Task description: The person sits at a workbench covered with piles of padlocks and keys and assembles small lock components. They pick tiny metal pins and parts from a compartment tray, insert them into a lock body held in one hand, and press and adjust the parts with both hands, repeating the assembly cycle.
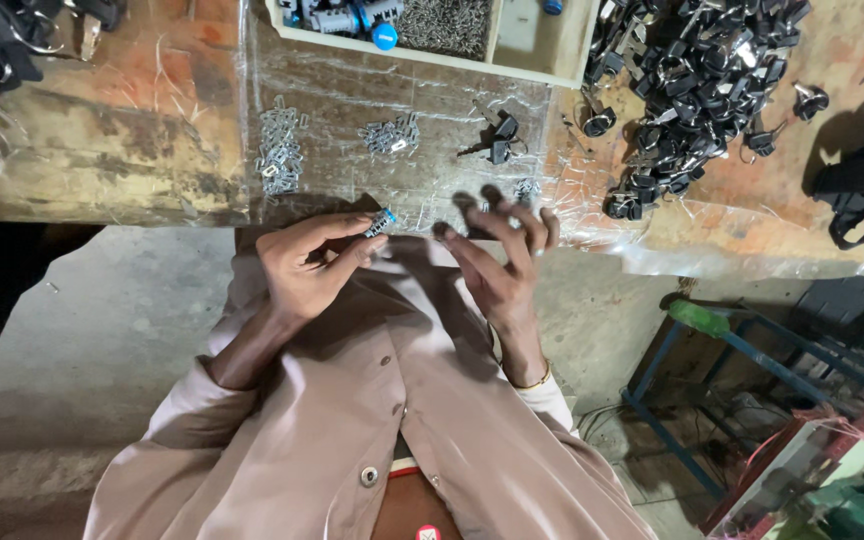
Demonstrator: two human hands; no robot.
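The view looks straight down over the person's chest, so the worktop [102,150] runs across the top of the picture and the hands sit just at its near edge.

Left hand [307,265]: curled, with thumb and fingertips pinched on a small metal lock cylinder with a blue end [382,221]. The cylinder is held clear of the worktop, just above its front edge.

Right hand [497,255]: fingers spread and loosely bent, blurred by motion. Whether it carries anything cannot be told (a pale glint shows near the fingertips, too smeared to identify). It sits just beside the left hand, not touching it.

On the worktop, under a crinkled clear plastic sheet [592,215]:
- a long cluster of small silver metal pieces [279,150], ahead of the left hand;
- a second, smaller cluster of silver pieces [392,135], between the two hands and further out;
- two black-headed keys [499,138], near the right hand's fingertips;
- a large heap of black-headed keys on rings [692,90], well to the right.

At the far edge stands a pale tray with compartments [542,70]; one compartment holds a mass of small grey metal parts [444,25], another holds cylinders with blue ends [382,35].

The person wears a beige buttoned shirt [352,420]. A blue metal frame [692,400] stands on the floor to the right.
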